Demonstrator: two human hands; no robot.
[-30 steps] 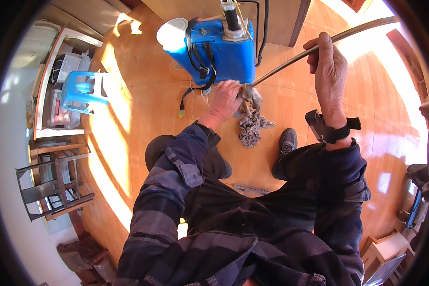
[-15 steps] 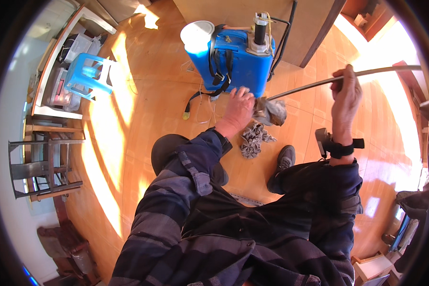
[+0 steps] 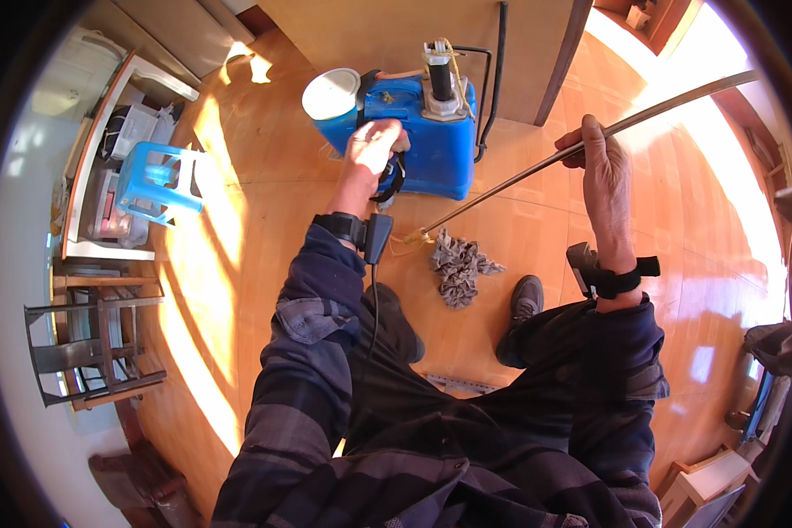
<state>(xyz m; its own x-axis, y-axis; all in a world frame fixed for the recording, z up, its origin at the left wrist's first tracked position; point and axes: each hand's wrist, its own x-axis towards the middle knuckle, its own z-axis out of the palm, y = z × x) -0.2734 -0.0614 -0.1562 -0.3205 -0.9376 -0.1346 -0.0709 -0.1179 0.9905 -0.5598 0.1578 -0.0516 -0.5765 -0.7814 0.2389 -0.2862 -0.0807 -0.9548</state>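
Note:
My right hand (image 3: 600, 163) is closed round a long thin metal rod (image 3: 519, 179). The rod slants from the upper right down to a yellowish tip (image 3: 418, 236) just above the floor. In front of a blue backpack sprayer (image 3: 440, 167) is my left hand (image 3: 377, 148), its fingers curled in by the black strap (image 3: 394, 180). What these fingers hold, if anything, is hard to make out. The sprayer has a white round lid (image 3: 332, 93) and a dark pump cylinder (image 3: 439, 79) on top. A crumpled grey patterned rag (image 3: 459, 268) lies on the floor below the rod's tip.
My shoes (image 3: 524, 308) stand on the tiled floor near the rag. A brown panel (image 3: 414, 31) rises behind the sprayer. To the left are a light blue plastic stool (image 3: 160, 183), a white shelf unit (image 3: 106, 253) and a dark-framed chair (image 3: 92, 352).
My left hand has left the rod's lower end and moved up and left to the sprayer. The brownish cloth around that end is gone from it, baring the tip. My right hand still grips the rod.

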